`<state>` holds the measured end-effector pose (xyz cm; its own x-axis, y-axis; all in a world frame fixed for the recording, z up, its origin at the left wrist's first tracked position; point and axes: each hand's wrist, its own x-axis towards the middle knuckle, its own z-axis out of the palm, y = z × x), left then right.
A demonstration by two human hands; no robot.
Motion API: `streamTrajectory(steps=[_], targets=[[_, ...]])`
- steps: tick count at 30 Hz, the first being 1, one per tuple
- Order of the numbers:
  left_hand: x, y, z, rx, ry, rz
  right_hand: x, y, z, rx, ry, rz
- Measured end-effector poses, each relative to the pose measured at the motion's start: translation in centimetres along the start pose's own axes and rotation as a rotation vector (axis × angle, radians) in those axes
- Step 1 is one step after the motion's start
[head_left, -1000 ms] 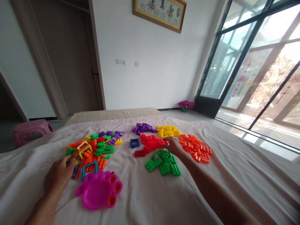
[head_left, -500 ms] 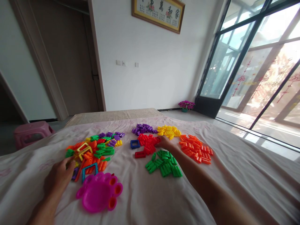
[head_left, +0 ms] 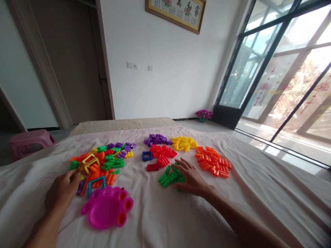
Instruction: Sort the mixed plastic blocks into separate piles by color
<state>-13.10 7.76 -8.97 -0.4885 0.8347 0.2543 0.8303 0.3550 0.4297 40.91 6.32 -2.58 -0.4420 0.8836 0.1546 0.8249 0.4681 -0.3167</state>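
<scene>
My left hand (head_left: pixel 62 189) rests at the near left edge of a mixed heap of plastic building pieces, its fingers curled together beside a green piece (head_left: pixel 74 165). Whatever those fingers hold, if anything, is hidden. In that heap lie a yellow square frame (head_left: pixel 89 162), a blue frame (head_left: pixel 97 179) and several orange pieces (head_left: pixel 111 178). My right hand (head_left: pixel 192 179) is open, fingers spread over the right side of the green pile (head_left: pixel 168 177), covering part of it. Just beyond its fingertips lies the red pile (head_left: pixel 162 155).
A magenta paw-shaped tray (head_left: pixel 104 212) with orange pieces in some cups sits in front. Purple (head_left: pixel 157 139), yellow (head_left: pixel 184 143) and orange (head_left: pixel 213 161) piles lie farther back and right. Near the red pile are a dark blue square frame (head_left: pixel 147 156) and a red rectangular piece (head_left: pixel 153 167).
My right hand has come back from between the red and yellow piles to the green pile, and its fingers have spread. My left hand stays by the mixed heap.
</scene>
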Motion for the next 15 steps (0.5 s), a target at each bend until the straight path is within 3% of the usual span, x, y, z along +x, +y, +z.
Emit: streamTrajectory(steps=[3,8,15], targets=[[0.2,-0.3,0.3,0.008,0.008,0.008,0.0,-0.3,0.6,-0.036,0.003,0.034],[0.3,-0.6,0.6,0.027,0.027,0.01,1.7,1.2,1.0,-0.025,0.06,0.005],[-0.3,0.6,-0.4,0.0,0.009,0.007,2.8,0.7,-0.4,-0.041,0.071,-0.186]])
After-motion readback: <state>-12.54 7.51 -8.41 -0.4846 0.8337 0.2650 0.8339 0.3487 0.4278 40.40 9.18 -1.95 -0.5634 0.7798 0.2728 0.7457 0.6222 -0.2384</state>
